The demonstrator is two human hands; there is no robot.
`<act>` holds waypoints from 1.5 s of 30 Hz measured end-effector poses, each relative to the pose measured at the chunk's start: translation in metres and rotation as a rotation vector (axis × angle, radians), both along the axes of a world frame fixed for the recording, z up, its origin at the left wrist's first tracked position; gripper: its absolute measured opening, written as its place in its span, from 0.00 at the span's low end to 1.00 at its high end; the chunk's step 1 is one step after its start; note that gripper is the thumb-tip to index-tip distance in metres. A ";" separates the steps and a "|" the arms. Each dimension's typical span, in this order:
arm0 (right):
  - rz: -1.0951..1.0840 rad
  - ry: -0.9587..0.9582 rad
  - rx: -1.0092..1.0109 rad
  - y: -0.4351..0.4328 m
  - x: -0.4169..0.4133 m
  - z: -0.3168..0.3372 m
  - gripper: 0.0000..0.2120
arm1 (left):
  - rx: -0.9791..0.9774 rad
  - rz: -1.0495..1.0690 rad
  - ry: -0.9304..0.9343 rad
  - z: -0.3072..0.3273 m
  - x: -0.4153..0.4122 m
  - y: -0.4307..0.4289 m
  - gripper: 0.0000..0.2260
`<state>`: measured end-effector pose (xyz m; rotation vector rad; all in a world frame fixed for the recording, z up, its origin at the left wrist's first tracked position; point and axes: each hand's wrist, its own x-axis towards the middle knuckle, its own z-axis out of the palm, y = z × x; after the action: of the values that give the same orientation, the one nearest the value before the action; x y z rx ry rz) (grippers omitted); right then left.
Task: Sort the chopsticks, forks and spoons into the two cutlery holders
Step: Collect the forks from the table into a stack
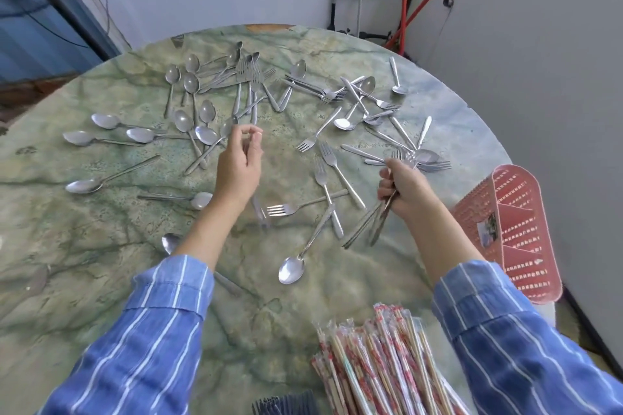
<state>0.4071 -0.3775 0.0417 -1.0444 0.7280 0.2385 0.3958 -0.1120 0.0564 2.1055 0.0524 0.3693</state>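
Two hands work above a round desk (101,229) with a green marbled cover. The right hand (406,194), right of centre, grips a bundle of forks (379,224): fingers wrap the handles, tines stick up past the knuckles, handle ends fan out below toward the lower left. The left hand (237,172), centre frame, hovers with its fingers loosely curled and thumb near forefinger; nothing is held.

Loose forks (332,162) lie between and just beyond the hands, some crossing. Spoons (205,135) are scattered across the upper left and centre, mixed with more forks in the top-centre pile. One spoon (291,269) lies alone, bowl toward the lower centre.

Wrapped chopsticks (377,367) are heaped at the bottom, right of centre. A red slotted cutlery holder (515,212) sits tilted at the right edge, just beside the desk rim; its compartments show no cutlery. Striped blue sleeves (161,313) cover both forearms.
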 end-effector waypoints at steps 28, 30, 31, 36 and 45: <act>0.919 -0.262 -0.824 0.035 0.062 -0.036 0.07 | 0.025 0.062 0.566 -0.019 0.038 -0.039 0.08; 1.009 -0.307 -0.880 0.043 0.058 -0.033 0.09 | -0.074 0.122 0.441 -0.007 0.023 -0.024 0.06; 1.084 -0.324 -0.942 0.048 0.055 -0.034 0.09 | -0.151 0.172 0.370 -0.002 0.016 -0.018 0.07; 1.345 -0.437 -1.155 0.067 0.035 -0.044 0.12 | -0.407 0.497 0.187 0.009 -0.021 0.014 0.10; 1.495 -0.455 -1.190 0.072 0.024 -0.039 0.11 | -0.909 0.647 0.354 0.002 -0.079 0.029 0.17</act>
<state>0.4308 -0.3056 0.0026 -2.5480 -0.6097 0.8479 0.3170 -0.0832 0.0583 1.1752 0.9427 0.2643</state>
